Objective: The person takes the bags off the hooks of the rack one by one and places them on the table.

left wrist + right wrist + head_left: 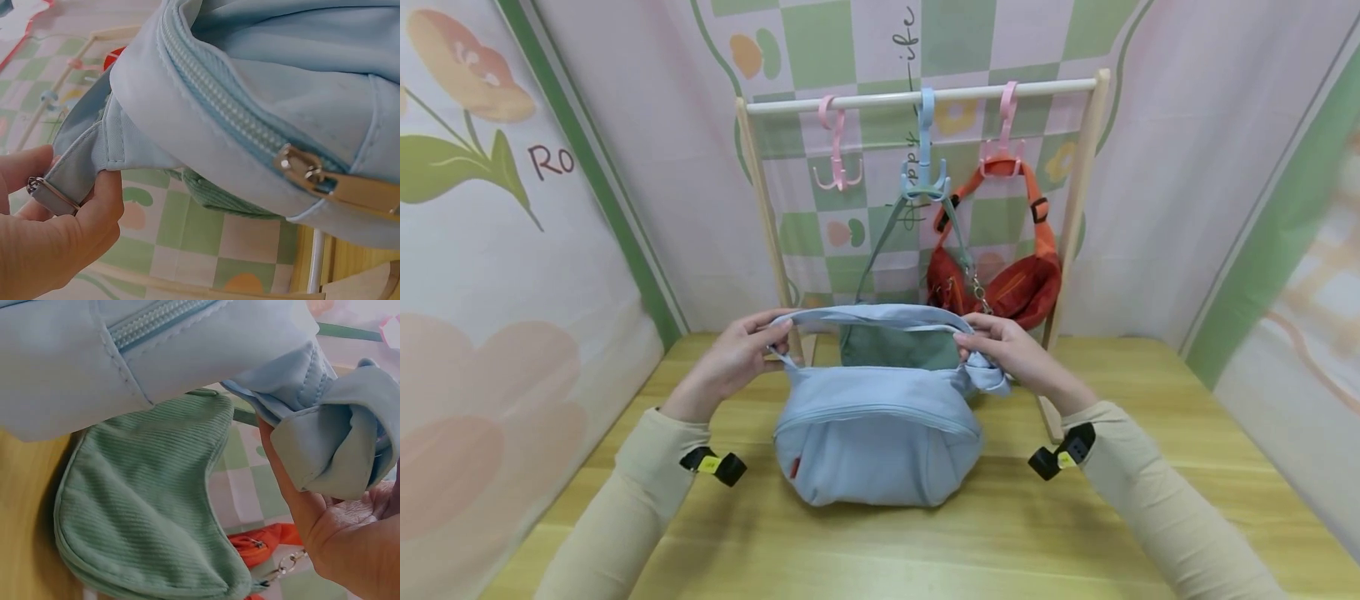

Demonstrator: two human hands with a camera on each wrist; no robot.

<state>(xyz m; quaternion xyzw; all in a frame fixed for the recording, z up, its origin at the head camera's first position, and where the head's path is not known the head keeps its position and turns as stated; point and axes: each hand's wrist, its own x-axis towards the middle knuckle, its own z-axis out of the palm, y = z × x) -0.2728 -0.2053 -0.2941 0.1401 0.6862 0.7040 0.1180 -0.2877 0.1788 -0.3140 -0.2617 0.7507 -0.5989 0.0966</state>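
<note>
A light blue zippered bag [880, 442] is held up by its strap [880, 314] in front of the rack. My left hand [737, 354] pinches the strap's left end, beside a metal slider buckle [55, 194] in the left wrist view. At the strap's other end, my right hand [1007, 346] grips near a knotted part [337, 437]. Behind it, a green corduroy bag [150, 494] hangs from a blue hook [926, 150]. A red-orange bag [1000, 287] hangs on the right pink hook [1007, 125]. Nothing hangs on the left pink hook [837, 150].
The rack has a white rail [880, 100] and wooden posts [1078, 192], and stands on a wooden table [880, 558]. Printed cloth [647, 150] encloses the back and both sides.
</note>
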